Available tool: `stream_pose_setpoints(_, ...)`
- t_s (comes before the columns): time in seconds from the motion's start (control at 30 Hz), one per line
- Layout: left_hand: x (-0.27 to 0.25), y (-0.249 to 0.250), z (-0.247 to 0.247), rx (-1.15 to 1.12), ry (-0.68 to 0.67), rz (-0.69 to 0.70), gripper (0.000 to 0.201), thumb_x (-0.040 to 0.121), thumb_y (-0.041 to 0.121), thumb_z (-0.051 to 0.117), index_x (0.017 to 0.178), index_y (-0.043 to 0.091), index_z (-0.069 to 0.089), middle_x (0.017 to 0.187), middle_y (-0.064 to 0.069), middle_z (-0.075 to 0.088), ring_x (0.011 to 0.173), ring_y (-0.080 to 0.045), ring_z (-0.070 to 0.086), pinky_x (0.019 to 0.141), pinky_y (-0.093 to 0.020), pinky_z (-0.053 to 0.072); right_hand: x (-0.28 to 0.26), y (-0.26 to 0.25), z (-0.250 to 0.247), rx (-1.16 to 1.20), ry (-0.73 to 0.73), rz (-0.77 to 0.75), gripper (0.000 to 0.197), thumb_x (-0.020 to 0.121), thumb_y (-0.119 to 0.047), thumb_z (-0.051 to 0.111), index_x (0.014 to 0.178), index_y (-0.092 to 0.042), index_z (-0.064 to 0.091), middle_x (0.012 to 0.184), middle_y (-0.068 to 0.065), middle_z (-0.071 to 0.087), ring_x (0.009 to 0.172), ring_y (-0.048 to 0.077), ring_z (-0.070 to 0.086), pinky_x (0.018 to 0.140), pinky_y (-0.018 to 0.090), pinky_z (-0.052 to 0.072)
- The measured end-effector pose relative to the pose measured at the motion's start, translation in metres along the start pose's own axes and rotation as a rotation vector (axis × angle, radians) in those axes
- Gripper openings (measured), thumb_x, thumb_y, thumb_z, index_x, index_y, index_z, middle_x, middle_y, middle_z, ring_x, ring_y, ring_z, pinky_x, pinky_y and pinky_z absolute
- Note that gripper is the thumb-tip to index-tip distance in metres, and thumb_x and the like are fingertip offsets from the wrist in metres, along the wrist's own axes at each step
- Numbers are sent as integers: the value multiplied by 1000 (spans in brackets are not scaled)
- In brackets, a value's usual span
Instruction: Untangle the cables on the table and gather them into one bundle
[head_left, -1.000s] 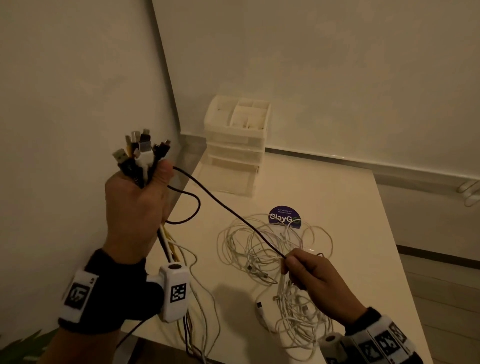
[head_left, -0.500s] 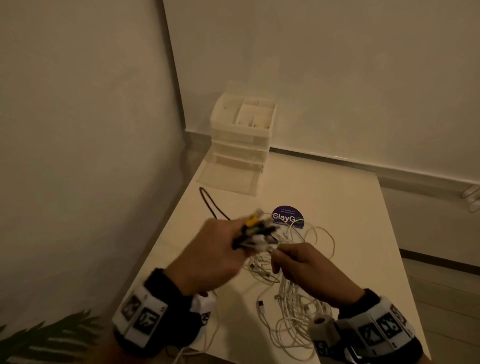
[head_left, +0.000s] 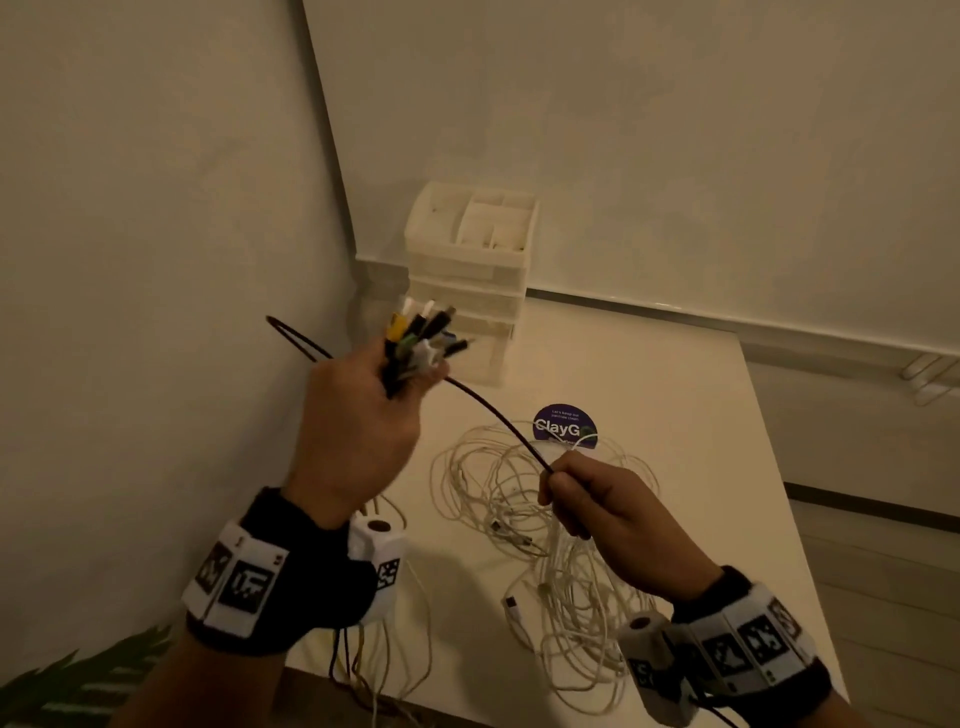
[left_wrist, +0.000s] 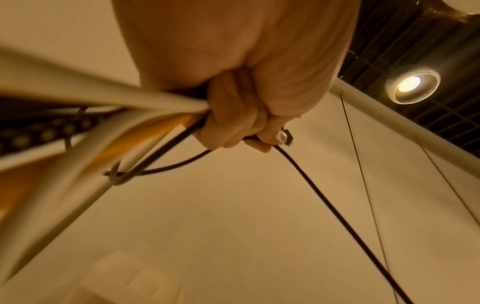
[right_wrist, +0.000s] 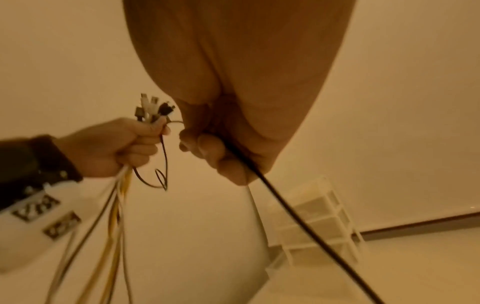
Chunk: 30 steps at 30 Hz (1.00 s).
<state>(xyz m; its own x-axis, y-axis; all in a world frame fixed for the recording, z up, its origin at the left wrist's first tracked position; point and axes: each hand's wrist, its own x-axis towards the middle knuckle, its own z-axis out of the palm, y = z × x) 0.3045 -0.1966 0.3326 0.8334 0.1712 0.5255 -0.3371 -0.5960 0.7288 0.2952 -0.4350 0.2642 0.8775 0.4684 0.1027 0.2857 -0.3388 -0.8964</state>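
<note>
My left hand (head_left: 363, 415) is raised over the table's left side and grips a bundle of cable ends (head_left: 421, 338), with black, white and yellow plugs sticking up out of the fist. Their cords (head_left: 363, 660) hang down past the wrist. A black cable (head_left: 498, 415) runs taut from that fist down to my right hand (head_left: 597, 504), which pinches it over the white cable tangle (head_left: 545, 519) lying on the table (head_left: 675, 405). In the left wrist view the fist (left_wrist: 241, 115) clamps white and yellow cords. In the right wrist view the black cable (right_wrist: 285, 205) passes through my fingers (right_wrist: 215, 152).
A white plastic drawer organiser (head_left: 467, 270) stands at the table's back left corner against the wall. A round purple sticker (head_left: 563, 423) sits behind the tangle. A loop of the black cable (head_left: 296, 338) pokes out left of my fist. Green leaves (head_left: 78, 680) show at lower left.
My left hand dropped towards the right hand half a second ago, then rose again up and to the left, drawing the black cable taut. The right hand stayed over the white tangle.
</note>
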Motion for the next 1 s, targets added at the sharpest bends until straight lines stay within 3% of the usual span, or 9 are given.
stream_pose_setpoints(0.13,17,-23,-28,-67,250,-156,27,86,34,68,100,11,70,79,-9,67,64,-19,59,61,-23,42,-4,47,5,-154,58,67,26,103,-22,43,79,-21,55,61,-14,50,56,5,44,59,20,35)
stream_pose_setpoints(0.27,9,-27,-39,66,170,-168,17,89,33,63,97,18,64,77,16,59,69,3,52,59,-1,35,-10,75,12,-239,98,144,29,102,-21,45,74,-25,51,64,-18,51,57,4,45,57,17,31)
stream_pose_setpoints(0.33,0,-30,-35,29,138,-197,26,84,44,59,92,20,63,74,20,58,60,5,54,59,-4,38,-9,77,14,-217,130,162,30,101,-23,46,71,-25,52,61,-13,50,56,6,44,57,19,32)
stream_pose_setpoints(0.47,-17,-29,-29,-54,200,-180,28,82,36,65,100,15,68,80,22,63,71,19,58,65,0,40,-12,56,17,-80,124,165,36,101,-33,43,69,-20,54,57,-5,42,52,5,37,57,25,34)
stream_pose_setpoints(0.53,-29,-16,-21,-185,110,-203,21,77,36,71,97,29,67,77,27,69,76,14,63,68,-2,43,-17,36,21,10,93,163,39,100,-36,43,69,-18,54,56,-5,40,50,5,34,55,29,33)
stream_pose_setpoints(0.6,-41,-5,-10,-238,-135,-177,25,77,34,75,101,37,67,90,26,73,84,9,67,73,-5,46,-22,14,24,95,70,163,40,99,-37,44,68,-16,56,55,-4,40,50,6,35,55,30,34)
stream_pose_setpoints(0.77,-56,6,15,-260,-542,-47,21,87,24,71,107,28,70,95,12,74,88,-8,69,77,-28,55,-24,-40,25,360,9,144,37,94,-32,46,64,-16,60,50,-5,38,45,8,34,49,21,32)
stream_pose_setpoints(0.87,-53,9,13,-247,-471,48,19,86,25,69,96,41,64,87,26,70,80,2,66,70,-14,49,-24,-55,22,508,-13,142,36,95,-29,45,68,-11,62,50,-2,35,44,10,30,48,21,31)
stream_pose_setpoints(1.0,-35,2,-11,-321,-309,-188,17,84,20,69,79,33,61,50,23,58,49,11,54,50,-5,38,-43,-45,24,438,11,180,36,95,-32,45,73,-9,62,53,-1,37,49,14,31,49,27,31)
